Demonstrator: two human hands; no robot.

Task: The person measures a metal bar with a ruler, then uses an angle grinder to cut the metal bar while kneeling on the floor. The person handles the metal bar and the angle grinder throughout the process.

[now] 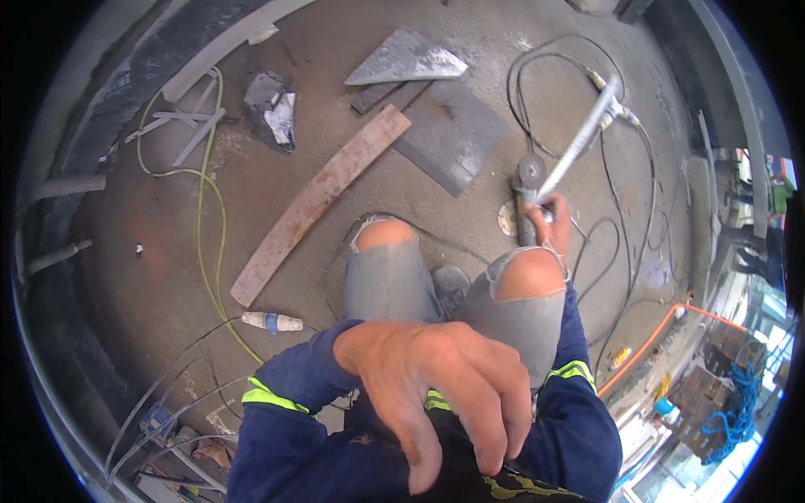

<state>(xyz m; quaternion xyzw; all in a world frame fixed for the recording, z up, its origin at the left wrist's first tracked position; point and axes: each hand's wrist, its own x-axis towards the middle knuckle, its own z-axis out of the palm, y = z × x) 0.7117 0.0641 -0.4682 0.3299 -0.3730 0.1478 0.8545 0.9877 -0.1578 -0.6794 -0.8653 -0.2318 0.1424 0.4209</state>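
Note:
My left hand [444, 377] is raised close to my chest, palm toward me. Its fingers bend loosely with the thumb apart, and nothing shows in it. Beyond my right knee, my right hand [552, 220] is closed round the lower end of a pale metal bar [580, 138], which slants up and away to the right. Right beside that hand an angle grinder [530, 172] rests on the ground, its disc facing up. Part of the grinder's body is hidden by the hand and knee, so whether the fingers also touch it is unclear.
A rusty curved metal strip [323, 201] lies ahead, with dark flat plates [453, 134] and a grey offcut [407, 59] behind it. Black cables [620, 193] loop at right; a yellow-green hose [201, 193] and a plug connector [272, 322] lie left. Blue rope [738, 415] is piled lower right.

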